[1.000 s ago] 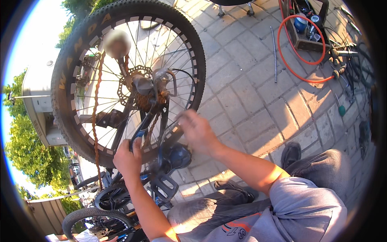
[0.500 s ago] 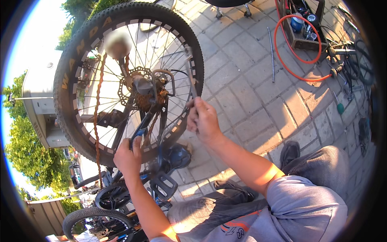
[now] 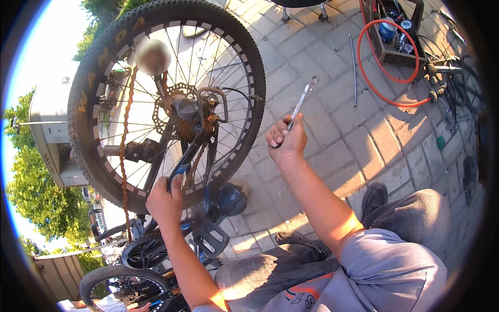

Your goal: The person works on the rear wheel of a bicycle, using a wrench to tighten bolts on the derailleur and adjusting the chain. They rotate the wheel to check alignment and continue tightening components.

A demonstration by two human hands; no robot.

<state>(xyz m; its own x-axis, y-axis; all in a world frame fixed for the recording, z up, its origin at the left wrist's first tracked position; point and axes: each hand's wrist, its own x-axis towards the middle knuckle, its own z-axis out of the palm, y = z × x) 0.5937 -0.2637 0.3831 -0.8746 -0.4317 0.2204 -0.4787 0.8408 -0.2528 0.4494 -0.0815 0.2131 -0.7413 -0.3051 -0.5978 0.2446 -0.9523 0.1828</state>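
Note:
My left hand (image 3: 165, 200) is closed round a dark frame tube (image 3: 179, 169) of the bicycle, just below the rear wheel's hub. In my right hand (image 3: 288, 138) is a silver wrench (image 3: 299, 106), its ring end pointing up and away, apart from the bicycle. The rear wheel (image 3: 255, 99) has a thick knobbly tyre, a disc rotor (image 3: 158, 125) and rusty sprockets (image 3: 185, 128). A rusty chain (image 3: 124, 156) hangs down across the wheel's left side. Below my left hand are the chainring (image 3: 138, 254) and a black pedal (image 3: 212, 239).
A tool box (image 3: 397, 56) with bottles stands at the far right, beside a looped red hose (image 3: 359, 60). A thin metal rod (image 3: 353, 70) and a green-handled screwdriver (image 3: 441, 141) lie on the paving. At lower left are another wheel (image 3: 93, 283) and another person's hand (image 3: 139, 308).
My right hand has swung to the right with the wrench, away from the tyre's edge and out over the paving. My left hand has kept its place on the frame tube.

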